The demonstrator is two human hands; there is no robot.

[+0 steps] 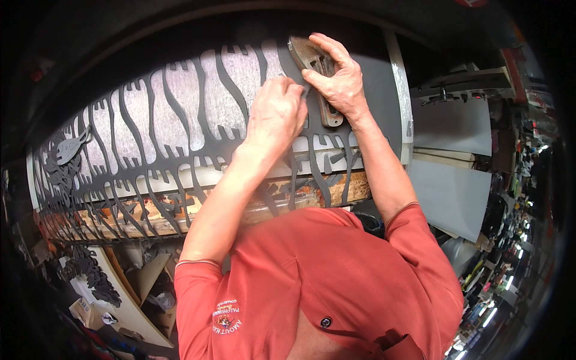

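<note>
I see my right hand (339, 75) pressing flat on one worn metal template (317, 78), fingers spread over it, not clenched; its long axis runs away from me, slightly slanted, at the far right end of the table (312, 192). My left hand (276, 111) sits just beside it, to its left and nearer me, fingers curled tight at the template's edge; whether they pinch a tool I cannot tell. Both rest on one dark cut-out sheet (180, 156) of wavy strips spanning the table.
</note>
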